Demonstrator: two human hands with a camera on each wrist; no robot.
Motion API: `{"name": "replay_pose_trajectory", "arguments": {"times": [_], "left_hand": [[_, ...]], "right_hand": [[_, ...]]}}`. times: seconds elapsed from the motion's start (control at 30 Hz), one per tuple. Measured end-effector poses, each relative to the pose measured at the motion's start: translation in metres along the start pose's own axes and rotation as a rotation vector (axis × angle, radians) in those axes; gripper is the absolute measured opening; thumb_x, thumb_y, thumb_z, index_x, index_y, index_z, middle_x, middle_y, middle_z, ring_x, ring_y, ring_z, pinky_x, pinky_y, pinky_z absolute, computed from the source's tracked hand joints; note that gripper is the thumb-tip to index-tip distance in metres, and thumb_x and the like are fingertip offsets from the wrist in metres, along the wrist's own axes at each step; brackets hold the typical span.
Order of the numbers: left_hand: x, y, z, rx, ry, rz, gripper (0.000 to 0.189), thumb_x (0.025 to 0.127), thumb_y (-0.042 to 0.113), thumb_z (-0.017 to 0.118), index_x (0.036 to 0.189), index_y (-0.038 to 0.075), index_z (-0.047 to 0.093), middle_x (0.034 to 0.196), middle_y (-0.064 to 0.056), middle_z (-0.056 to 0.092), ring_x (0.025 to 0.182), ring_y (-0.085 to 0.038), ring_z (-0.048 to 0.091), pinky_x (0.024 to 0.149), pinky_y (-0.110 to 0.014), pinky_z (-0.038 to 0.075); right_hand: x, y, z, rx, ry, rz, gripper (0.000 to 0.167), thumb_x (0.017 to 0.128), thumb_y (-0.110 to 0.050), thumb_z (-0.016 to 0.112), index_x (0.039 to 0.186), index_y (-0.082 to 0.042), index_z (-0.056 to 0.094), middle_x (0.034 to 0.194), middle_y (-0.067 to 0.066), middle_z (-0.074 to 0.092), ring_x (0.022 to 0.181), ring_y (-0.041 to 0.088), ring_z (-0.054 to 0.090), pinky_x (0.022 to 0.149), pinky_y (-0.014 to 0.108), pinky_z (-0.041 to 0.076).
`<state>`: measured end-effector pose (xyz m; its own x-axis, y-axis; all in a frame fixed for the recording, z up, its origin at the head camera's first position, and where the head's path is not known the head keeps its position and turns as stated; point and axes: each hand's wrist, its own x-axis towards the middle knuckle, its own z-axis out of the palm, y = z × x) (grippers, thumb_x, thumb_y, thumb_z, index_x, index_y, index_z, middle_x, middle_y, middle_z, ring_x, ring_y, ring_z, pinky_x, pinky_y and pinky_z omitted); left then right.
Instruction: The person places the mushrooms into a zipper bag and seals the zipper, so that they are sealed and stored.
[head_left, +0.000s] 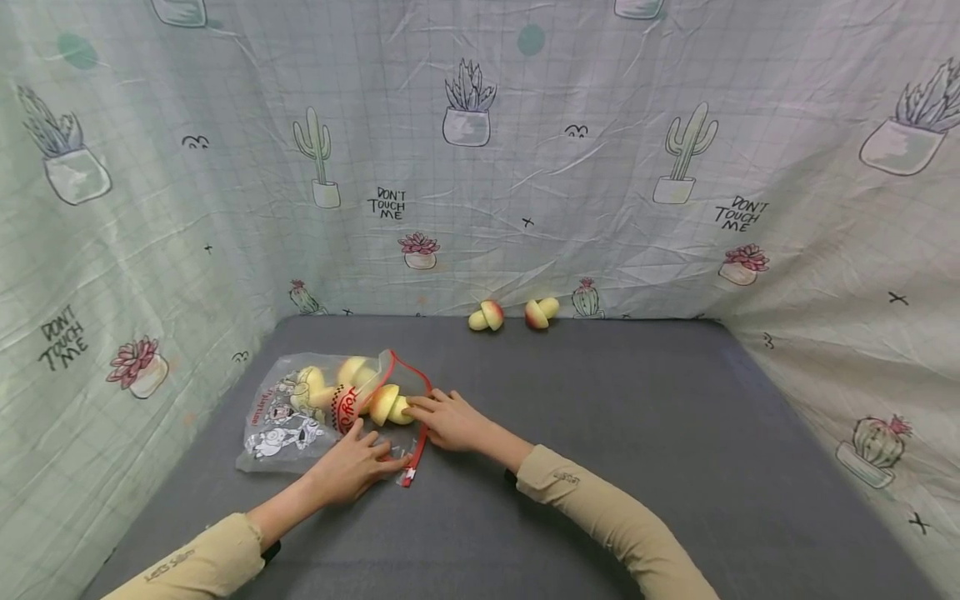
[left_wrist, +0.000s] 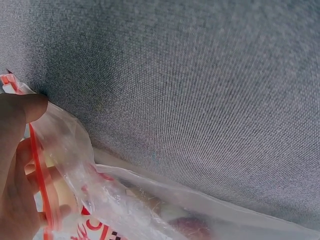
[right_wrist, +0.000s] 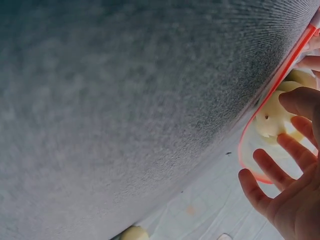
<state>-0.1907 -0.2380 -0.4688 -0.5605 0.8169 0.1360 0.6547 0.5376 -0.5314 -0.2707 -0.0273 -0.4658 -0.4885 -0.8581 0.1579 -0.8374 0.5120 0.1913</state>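
While both sleeved forearms (head_left: 611, 518) are slanting inward over the grey table (head_left: 622, 425), the left hand (head_left: 351, 471) is lying along the near side of one clear plastic bag (head_left: 277, 437), its thumb pressing the plastic beside the red zip strip (left_wrist: 40, 175), its fingers spreading beyond it; whether it is pinching, I cannot tell. The right hand (head_left: 452, 421) is bending in at the bag's mouth, fingers parted and loosely curved, grasping nothing, fingertips hovering at or against one yellow mushroom-shaped piece (head_left: 385, 405) in the opening. The bag is lying on the table's left, holding at least three such pieces; overlap is hiding the exact number. Two more, a left one (head_left: 492, 314) and a right one (head_left: 536, 315), are resting at the table's far edge, beside the patterned curtain (head_left: 525, 179).
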Motion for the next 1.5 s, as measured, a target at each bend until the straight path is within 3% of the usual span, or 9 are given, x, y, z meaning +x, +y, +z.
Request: {"name": "replay_pose_trajectory", "arguments": {"times": [0.2,0.73,1.03,1.5], "left_hand": [[0.001,0.000,-0.001,0.005,-0.012,0.004,0.042,0.080,0.032,0.058,0.122,0.036,0.052,0.094,0.003,0.058,0.081,-0.021,0.053,0.083,-0.052,0.041],[-0.001,0.001,0.004,0.008,0.054,0.013,0.041,0.077,0.032,0.059,0.118,0.036,0.055,0.092,0.003,0.058,0.078,-0.021,0.051,0.081,-0.053,0.041],[-0.001,0.000,0.001,0.018,0.000,0.012,0.042,0.080,0.033,0.059,0.121,0.037,0.053,0.094,0.002,0.058,0.080,-0.020,0.050,0.082,-0.052,0.041],[0.000,-0.001,0.000,0.020,-0.017,0.015,0.041,0.080,0.033,0.059,0.121,0.038,0.053,0.096,0.002,0.058,0.082,-0.021,0.052,0.082,-0.053,0.041]], "right_hand": [[0.004,-0.003,-0.001,-0.026,-0.009,-0.001,0.048,0.089,-0.025,0.051,0.135,-0.026,0.038,0.140,-0.005,0.037,0.108,0.015,0.045,0.076,0.033,0.042],[0.019,-0.012,-0.001,-0.096,-0.009,-0.014,0.048,0.087,-0.026,0.053,0.134,-0.030,0.039,0.139,-0.005,0.038,0.105,0.015,0.045,0.072,0.031,0.042],[0.026,-0.012,0.000,-0.099,-0.015,-0.012,0.048,0.088,-0.025,0.052,0.134,-0.031,0.038,0.140,-0.006,0.036,0.105,0.014,0.043,0.078,0.035,0.044],[0.037,-0.015,0.002,-0.121,-0.074,0.016,0.053,0.088,-0.030,0.052,0.137,-0.033,0.032,0.143,-0.007,0.030,0.113,0.016,0.040,0.089,0.041,0.043]]}}
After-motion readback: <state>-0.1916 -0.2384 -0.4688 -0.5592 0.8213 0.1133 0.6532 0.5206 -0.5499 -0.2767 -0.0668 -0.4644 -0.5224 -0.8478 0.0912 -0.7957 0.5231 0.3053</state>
